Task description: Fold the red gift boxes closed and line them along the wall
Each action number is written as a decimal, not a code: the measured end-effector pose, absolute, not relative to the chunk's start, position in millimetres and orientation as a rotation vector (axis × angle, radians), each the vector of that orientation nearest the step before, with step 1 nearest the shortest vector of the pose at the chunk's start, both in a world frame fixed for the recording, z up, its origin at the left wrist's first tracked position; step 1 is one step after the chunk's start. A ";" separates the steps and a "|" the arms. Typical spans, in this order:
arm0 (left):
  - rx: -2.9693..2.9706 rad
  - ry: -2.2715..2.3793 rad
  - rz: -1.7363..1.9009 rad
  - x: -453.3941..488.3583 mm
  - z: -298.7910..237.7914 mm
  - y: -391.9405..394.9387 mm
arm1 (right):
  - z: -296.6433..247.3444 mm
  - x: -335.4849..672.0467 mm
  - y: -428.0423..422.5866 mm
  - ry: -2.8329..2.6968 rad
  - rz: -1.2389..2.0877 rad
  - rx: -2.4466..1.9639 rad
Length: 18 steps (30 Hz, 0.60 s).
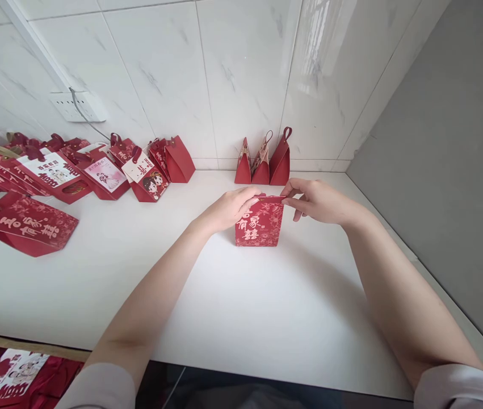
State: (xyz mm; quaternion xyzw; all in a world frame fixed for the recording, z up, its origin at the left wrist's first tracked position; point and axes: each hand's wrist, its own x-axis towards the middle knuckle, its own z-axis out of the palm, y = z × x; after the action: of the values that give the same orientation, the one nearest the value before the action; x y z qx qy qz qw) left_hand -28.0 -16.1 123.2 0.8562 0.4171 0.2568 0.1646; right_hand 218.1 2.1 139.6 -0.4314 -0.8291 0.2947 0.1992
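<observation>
A small red paper gift bag (260, 224) with gold characters and a flower print stands upright on the white counter (241, 301), a little past the middle. My left hand (231, 208) grips its top left corner with the fingers curled over the rim. My right hand (315, 200) pinches the top right edge between thumb and fingers. Both hands close the bag's mouth from either side.
Three folded red bags (263, 159) stand against the tiled wall just behind. Several more red bags (96, 170) lie in a heap at the left, one large one (24, 224) flat near the edge. A wall socket (78, 106) has a cable. A grey wall bounds the right side.
</observation>
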 end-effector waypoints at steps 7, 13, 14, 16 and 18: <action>2.441 1.192 0.696 -30.8 126.0 -17.6 | 141.1 217.8 1.1 -2.339 0.835 -1.198; 2.357 1.228 0.684 -30.3 123.6 -14.3 | 140.7 217.4 1.6 -2.337 0.841 -1.208; 2.353 1.228 0.690 -30.4 123.0 -13.6 | 140.7 217.2 1.5 -2.336 0.843 -1.207; 2.349 1.222 0.701 -30.7 122.3 -12.7 | 140.7 216.9 1.2 -2.333 0.846 -1.207; 2.352 1.218 0.709 -31.0 122.3 -12.6 | 140.5 216.9 1.0 -2.329 0.845 -1.208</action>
State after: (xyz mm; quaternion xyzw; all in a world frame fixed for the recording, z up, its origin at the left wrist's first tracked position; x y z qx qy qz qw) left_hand -31.0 -12.6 122.3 0.8408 0.4353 0.2534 0.1983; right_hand 216.9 1.0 140.5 -0.4303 -0.8293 0.3009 0.1912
